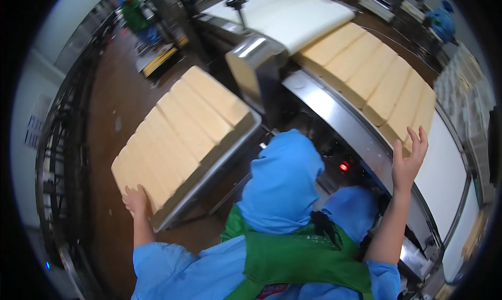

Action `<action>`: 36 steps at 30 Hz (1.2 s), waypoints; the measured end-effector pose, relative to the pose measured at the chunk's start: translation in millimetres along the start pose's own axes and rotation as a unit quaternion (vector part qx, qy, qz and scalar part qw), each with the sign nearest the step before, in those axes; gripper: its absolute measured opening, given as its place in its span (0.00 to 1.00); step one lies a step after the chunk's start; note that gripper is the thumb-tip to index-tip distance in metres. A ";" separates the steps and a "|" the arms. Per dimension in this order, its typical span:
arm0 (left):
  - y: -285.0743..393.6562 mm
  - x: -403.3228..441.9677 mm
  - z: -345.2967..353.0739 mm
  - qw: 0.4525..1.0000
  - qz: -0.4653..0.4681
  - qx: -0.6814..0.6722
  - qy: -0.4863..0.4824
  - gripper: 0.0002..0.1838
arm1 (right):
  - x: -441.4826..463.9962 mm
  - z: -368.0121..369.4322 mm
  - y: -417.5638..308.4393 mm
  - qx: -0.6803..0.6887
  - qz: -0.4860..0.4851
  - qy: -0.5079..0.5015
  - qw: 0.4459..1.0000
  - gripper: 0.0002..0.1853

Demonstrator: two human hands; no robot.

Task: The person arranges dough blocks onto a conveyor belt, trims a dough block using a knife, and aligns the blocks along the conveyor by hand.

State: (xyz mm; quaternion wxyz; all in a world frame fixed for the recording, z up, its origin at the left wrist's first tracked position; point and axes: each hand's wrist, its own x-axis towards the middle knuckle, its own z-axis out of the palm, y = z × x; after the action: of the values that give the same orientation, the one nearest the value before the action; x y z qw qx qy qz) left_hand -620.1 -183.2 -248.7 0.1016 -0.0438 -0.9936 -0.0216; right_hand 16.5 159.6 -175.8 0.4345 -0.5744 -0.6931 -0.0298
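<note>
My left hand [136,199], fingers spread, rests against the near end of the left blocks [178,127], which lie side by side on a tray [257,118]; they look soft, easily dented, and best held flat-palmed at the row's ends. A metal housing [243,75] stands between them and the right blocks [374,72], which adjoin a white belt [293,12]. My right hand [410,161], held wide, is by their near end; contact is unclear.

Factory with a conveyor belt [295,15]

Light-blue sleeves [162,266], bare hands [136,200], green apron [300,261] with small red patch [272,290], blue trousers [282,182]
</note>
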 end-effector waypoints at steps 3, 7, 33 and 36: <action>-43.2 8.1 4.4 0.996 -0.050 -0.012 -0.072 0.44 | -9.4 11.7 -35.2 0.061 -0.042 -0.039 0.996 0.20; -68.4 19.8 19.0 0.988 -0.027 -0.103 -0.108 0.50 | -18.9 17.8 -77.9 0.116 -0.084 -0.086 0.986 0.18; 217.5 -183.3 -134.2 0.151 0.254 -0.747 -0.596 0.47 | -70.0 3.7 -222.0 0.530 -0.069 -0.405 0.742 0.51; 275.0 -268.0 -174.2 0.097 0.434 -0.708 -0.549 0.50 | -80.0 -3.1 -192.1 0.565 0.047 -0.158 0.809 0.56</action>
State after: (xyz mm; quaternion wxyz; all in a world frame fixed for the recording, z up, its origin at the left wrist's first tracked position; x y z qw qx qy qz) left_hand -298.7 59.3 -123.5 -0.5570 -0.5195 -0.1183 -0.6371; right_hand -142.7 31.3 -136.8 0.5674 -0.2563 -0.6192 0.4785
